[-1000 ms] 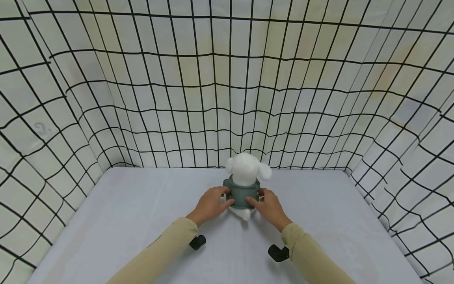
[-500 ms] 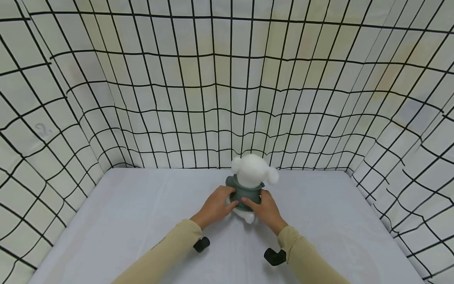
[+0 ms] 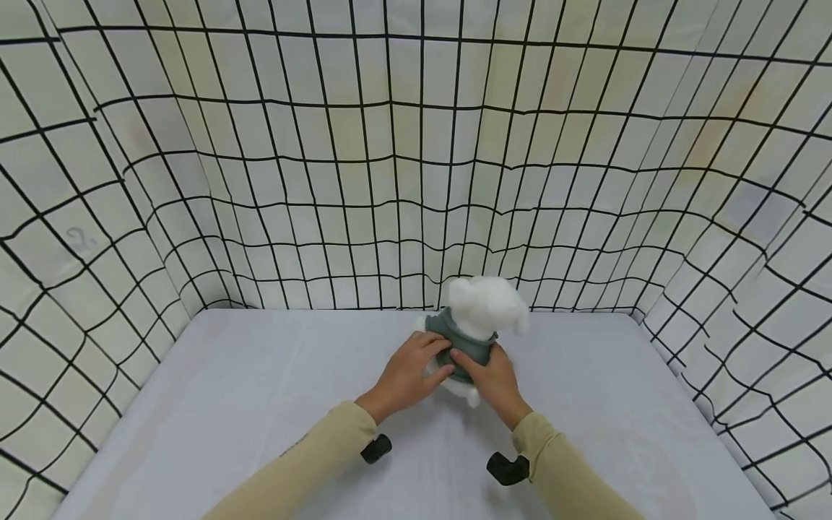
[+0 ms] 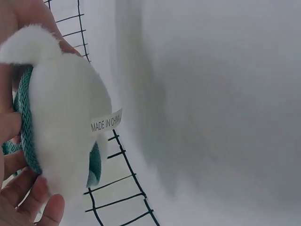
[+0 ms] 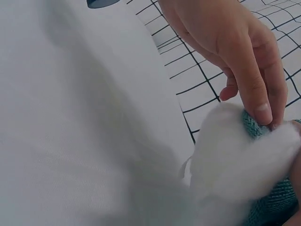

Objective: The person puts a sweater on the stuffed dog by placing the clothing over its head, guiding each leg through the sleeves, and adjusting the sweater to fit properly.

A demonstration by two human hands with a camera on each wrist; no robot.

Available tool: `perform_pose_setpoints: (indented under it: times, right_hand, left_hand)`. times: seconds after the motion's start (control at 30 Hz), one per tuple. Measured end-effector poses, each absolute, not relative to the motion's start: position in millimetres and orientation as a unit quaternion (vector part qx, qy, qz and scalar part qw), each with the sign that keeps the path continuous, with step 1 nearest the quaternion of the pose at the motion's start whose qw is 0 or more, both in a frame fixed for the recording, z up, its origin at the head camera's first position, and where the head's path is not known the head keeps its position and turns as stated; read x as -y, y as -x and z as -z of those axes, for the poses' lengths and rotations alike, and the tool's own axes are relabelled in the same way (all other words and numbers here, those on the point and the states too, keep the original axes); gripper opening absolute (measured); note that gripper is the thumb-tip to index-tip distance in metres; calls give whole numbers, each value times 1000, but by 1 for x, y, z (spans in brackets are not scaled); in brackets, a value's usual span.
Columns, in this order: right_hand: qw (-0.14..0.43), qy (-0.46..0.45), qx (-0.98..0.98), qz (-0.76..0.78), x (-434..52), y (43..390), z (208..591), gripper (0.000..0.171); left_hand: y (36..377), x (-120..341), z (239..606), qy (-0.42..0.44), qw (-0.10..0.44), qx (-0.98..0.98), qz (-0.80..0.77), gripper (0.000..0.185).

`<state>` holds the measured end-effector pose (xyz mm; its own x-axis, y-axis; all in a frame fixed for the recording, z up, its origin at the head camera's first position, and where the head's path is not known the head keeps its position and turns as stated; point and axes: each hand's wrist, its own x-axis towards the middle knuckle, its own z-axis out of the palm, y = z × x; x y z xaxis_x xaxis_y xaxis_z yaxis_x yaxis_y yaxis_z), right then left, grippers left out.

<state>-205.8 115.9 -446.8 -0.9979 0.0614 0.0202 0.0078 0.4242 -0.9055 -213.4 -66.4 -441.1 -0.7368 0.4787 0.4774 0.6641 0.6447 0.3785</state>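
Observation:
A white plush toy (image 3: 489,307) with floppy ears and a green knitted sweater (image 3: 469,348) is seen from behind in the head view, its head leaning right. My left hand (image 3: 406,374) holds it at the left side, fingers and thumb at the sweater. On the opposite side my right hand (image 3: 499,383) grips the body, thumb across the sweater's back. In the left wrist view the toy's furry underside shows, with a white label (image 4: 106,122) reading "MADE IN CHINA". The right wrist view shows left-hand fingertips at the sweater's hem (image 5: 253,125). The toy's face is hidden.
A white-covered table (image 3: 260,404) lies under the arms. Black grid netting (image 3: 422,180) over white sheeting rises at the back and both sides. Dark wrist-worn devices (image 3: 507,469) hang below the tan sleeves.
The toy has turned and tilted, its head shifting to the right. Both hands have kept hold, and the left hand has moved right, its fingers now further over the sweater's back.

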Motion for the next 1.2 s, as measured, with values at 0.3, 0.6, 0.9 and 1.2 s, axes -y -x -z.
perform_pose_setpoints:
  times: [0.3, 0.6, 0.9, 1.2]
  right_hand:
    - [30, 64, 829, -555, -123, 212, 453, 59]
    - [59, 55, 856, -511, -130, 211, 455, 42]
    - [48, 33, 853, -518, -137, 212, 449, 33]
    - [-10, 41, 783, -621, -139, 211, 441, 31]
  left_hand:
    - [215, 65, 435, 342, 196, 866, 306, 33]
    - [223, 71, 442, 252, 233, 853, 392, 36]
    - [236, 92, 453, 133, 62, 827, 542, 37]
    - [239, 96, 456, 114, -63, 784, 607, 36]
